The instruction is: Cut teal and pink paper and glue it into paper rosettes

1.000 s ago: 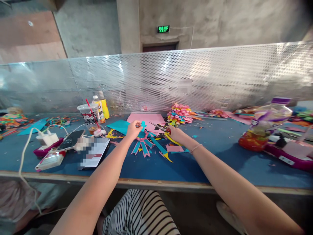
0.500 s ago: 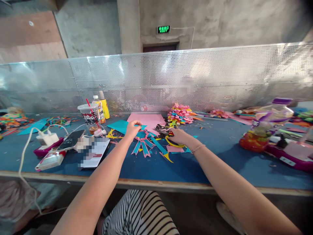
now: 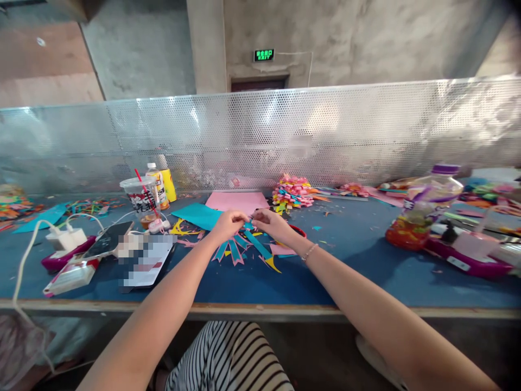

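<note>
My left hand and my right hand meet over the table, thumbs and fingertips pinched together. Between them is a small blue paper piece, mostly hidden by the fingers. Just below fans a group of blue-and-pink paper strips with notched ends. Scissors with a red handle lie behind my right wrist, their blades mostly covered by that hand. A larger blue paper sheet is left of my left hand, and a pink paper sheet lies beyond both hands.
A layered pile of coloured paper pieces stands behind my right hand. To the left are a plastic cup with straw, a bottle, a phone and cables. A purple-capped bottle stands right. A perforated metal panel borders the back.
My right hand has let go of the scissors and moved left to meet my left hand at the blue paper piece. The view has shifted slightly to the right.
</note>
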Tool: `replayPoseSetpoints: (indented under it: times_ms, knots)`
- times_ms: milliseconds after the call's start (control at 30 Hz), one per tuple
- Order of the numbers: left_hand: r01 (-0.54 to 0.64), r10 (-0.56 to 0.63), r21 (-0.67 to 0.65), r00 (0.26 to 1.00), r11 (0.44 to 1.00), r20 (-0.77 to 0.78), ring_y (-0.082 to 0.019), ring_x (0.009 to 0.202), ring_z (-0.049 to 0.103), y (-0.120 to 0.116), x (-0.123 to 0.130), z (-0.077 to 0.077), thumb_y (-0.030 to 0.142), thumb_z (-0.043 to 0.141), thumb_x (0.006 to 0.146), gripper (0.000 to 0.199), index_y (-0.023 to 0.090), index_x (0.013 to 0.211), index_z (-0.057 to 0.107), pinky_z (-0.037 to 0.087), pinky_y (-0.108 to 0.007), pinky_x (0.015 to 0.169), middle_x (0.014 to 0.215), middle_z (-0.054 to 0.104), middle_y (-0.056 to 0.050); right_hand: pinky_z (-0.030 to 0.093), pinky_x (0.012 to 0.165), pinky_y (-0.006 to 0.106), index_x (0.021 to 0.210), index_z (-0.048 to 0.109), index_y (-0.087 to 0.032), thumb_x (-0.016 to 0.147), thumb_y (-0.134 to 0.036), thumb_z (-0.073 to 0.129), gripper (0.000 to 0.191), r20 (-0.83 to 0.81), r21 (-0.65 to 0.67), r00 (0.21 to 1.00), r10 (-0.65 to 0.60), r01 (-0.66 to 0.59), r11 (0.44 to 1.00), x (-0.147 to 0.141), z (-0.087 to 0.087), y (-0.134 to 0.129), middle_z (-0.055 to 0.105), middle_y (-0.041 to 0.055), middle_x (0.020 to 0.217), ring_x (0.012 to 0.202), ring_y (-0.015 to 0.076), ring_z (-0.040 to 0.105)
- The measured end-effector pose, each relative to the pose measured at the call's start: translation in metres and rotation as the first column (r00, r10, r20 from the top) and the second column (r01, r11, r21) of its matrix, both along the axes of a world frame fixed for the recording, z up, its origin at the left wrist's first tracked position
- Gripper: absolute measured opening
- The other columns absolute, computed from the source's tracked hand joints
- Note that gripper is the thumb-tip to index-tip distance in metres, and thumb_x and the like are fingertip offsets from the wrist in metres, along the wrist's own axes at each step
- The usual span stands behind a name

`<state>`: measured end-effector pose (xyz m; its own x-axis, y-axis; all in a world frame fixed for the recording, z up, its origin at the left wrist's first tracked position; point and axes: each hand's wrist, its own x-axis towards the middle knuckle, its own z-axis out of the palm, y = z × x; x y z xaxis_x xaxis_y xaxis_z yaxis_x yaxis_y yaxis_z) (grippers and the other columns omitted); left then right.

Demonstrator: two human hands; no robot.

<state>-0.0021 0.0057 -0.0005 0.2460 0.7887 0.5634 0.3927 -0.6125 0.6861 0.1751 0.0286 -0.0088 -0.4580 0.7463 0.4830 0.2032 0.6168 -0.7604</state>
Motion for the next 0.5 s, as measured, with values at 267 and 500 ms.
replayPoseSetpoints:
  times_ms: [267,500]
  knots:
    - [0.069,-0.055,-0.137,0.994,0.988,0.099,-0.009,0.060,0.058,-0.007,0.004,0.005,0.012,0.050,0.069,0.013,0.015,0.079,0.058,0.046,-0.023,0.060,0.076,0.060,-0.002,0.047,0.060,0.026,0.076,0.058,-0.016,0.063,-0.032,0.066,0.022,-0.090,-0.144,0.996,0.022,-0.035,0.989,-0.001,0.005,-0.003,0.060,0.0010,0.068,0.062,0.0121,0.057]
    - [-0.179,0.174,-0.028,0.977,0.983,-0.122,-0.015,0.078,0.060,0.001,-0.015,0.006,0.017,0.058,0.066,0.014,0.015,0.080,0.057,0.045,-0.028,0.074,0.083,0.063,-0.005,0.047,0.061,0.026,0.075,0.055,-0.017,0.067,-0.034,0.063,0.021,-0.083,-0.126,0.996,0.012,-0.023,0.992,0.003,0.000,0.004,0.058,-0.0003,0.066,0.062,0.0117,0.057]
